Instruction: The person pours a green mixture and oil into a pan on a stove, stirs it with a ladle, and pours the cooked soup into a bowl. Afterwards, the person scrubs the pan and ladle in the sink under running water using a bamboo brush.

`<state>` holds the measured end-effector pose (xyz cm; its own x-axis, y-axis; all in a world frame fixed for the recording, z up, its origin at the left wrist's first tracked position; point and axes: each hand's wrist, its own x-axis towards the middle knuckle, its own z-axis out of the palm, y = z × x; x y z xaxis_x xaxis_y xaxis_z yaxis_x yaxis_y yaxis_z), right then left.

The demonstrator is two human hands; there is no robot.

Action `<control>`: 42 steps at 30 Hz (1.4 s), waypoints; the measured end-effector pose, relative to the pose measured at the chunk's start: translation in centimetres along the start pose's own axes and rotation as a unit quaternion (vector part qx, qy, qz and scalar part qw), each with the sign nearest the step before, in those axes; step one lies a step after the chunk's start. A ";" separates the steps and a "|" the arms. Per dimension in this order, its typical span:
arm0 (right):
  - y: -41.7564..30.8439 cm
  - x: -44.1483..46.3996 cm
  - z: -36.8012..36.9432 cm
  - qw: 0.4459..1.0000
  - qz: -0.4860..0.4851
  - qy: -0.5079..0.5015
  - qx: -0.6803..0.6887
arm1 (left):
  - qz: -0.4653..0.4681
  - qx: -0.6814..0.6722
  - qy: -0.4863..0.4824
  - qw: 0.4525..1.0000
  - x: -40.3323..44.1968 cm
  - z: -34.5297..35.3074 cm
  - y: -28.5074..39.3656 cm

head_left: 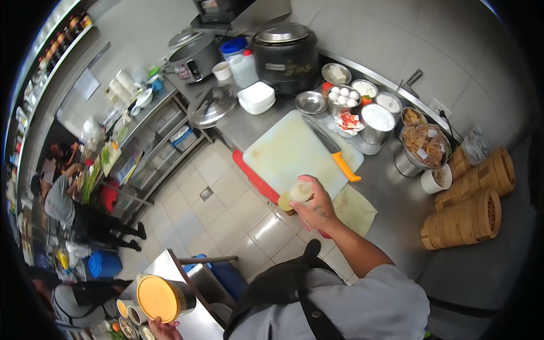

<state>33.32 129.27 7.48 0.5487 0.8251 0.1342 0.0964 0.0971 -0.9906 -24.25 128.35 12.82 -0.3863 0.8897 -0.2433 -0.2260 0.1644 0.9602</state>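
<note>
My right hand (pixel 314 207) is closed around a small translucent container (pixel 301 191) over the near edge of a white cutting board (pixel 277 153). A yellowish round piece (pixel 287 202) shows beside the container; I cannot tell whether it is part of it. At the lower left my left hand (pixel 164 328) grips the edge of a round tub with an orange lid (pixel 158 298), its fingers partly hidden. A large knife with an orange handle (pixel 344 167) lies across the board's right side. Under the board's left edge a red board (pixel 255 175) sticks out.
Bowls of eggs (pixel 343 96) and white powder (pixel 377 117) stand behind the board. Bamboo steamers (pixel 462 221) are at the right, a cloth (pixel 355 209) by the board. A black pot (pixel 286 59) and stacked white plates (pixel 256 100) stand at the back. A co-worker (pixel 68 204) stands far left.
</note>
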 end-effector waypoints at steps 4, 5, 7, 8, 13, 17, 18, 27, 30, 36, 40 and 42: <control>-2.3 0.4 -8.1 0.981 0.028 0.110 -0.158 | 0.009 -0.002 -0.148 0.989 1.6 11.1 -0.8; -2.9 0.1 -9.6 0.973 0.050 0.130 -0.181 | 0.006 0.072 -0.198 0.978 2.6 14.8 -1.1; 0.8 -0.7 -13.4 0.950 -0.013 0.221 -0.220 | 0.010 0.007 -0.315 0.949 -1.5 24.7 -0.7; 1.6 -1.5 -15.4 0.942 -0.002 0.251 -0.222 | -0.004 0.014 -0.373 0.928 -1.5 27.9 -1.2; 3.8 -7.0 -23.4 0.865 0.082 0.405 -0.286 | -0.084 -0.003 -0.560 0.824 -4.9 43.0 -6.4; 5.7 -9.4 -26.2 0.816 0.062 0.492 -0.296 | -0.227 0.037 -0.675 0.701 -8.3 53.4 -13.0; 6.2 -9.6 -26.6 0.807 0.038 0.504 -0.305 | -0.237 0.050 -0.686 0.686 -10.1 55.5 -14.6; 10.3 -12.1 -24.1 0.762 0.049 0.542 -0.351 | -0.293 0.043 -0.696 0.654 -23.3 64.2 -25.4; 11.6 -16.3 -20.6 0.767 0.041 0.549 -0.329 | -0.293 0.041 -0.705 0.644 -24.2 64.7 -26.6; 10.3 -26.3 -11.5 0.660 0.100 0.625 -0.404 | -0.290 0.044 -0.693 0.659 -23.8 65.2 -30.8; 10.0 -31.2 -6.1 0.652 0.244 0.658 -0.287 | -0.297 0.032 -0.671 0.678 -24.1 63.3 -28.7; 8.8 -32.1 -4.1 0.638 0.292 0.668 -0.248 | -0.356 0.009 -0.683 0.638 -23.8 60.5 -28.6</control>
<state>19.97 101.33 -5.43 0.7977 -0.6026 -0.0227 -0.3791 -0.4719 -0.7959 45.51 128.21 -0.53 0.9504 0.1257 -0.2845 0.1063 0.7281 0.6771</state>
